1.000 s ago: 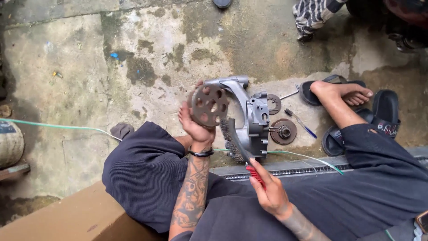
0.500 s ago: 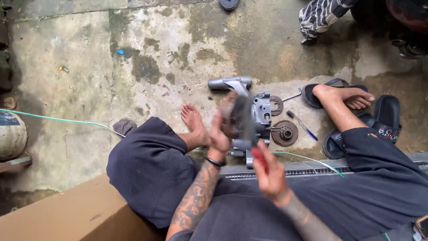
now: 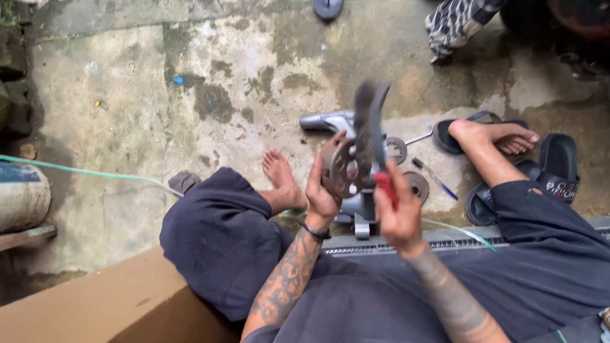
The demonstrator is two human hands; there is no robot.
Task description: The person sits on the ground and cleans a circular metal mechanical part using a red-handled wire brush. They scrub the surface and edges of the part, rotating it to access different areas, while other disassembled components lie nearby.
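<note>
Brushing step: the left hand (image 3: 323, 198) is clenched on a perforated disc (image 3: 346, 168) above the floor's near edge, the right hand (image 3: 395, 213) apparently grasping a blurred brush (image 3: 370, 121); next needs steadiness.

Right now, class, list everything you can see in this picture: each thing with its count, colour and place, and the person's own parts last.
Perforated metal disc: one, rusty grey-brown, held up in the left hand.
Brush: one, dark and blurred, red handle, in the right hand, against the disc.
Machine housing: one, grey, on the concrete behind the hands.
Small round parts: two, rusty, beside the housing.
Blue-handled tool: one, on the ground by the round parts.
Sandals: black, by the right foot.
Green hose: one, across the ground at left.
Metal grate: one, grey, under the legs.
Left hand: one, gripping the disc.
Right hand: one, gripping the brush handle.
Bare feet: two, on the concrete.
</note>
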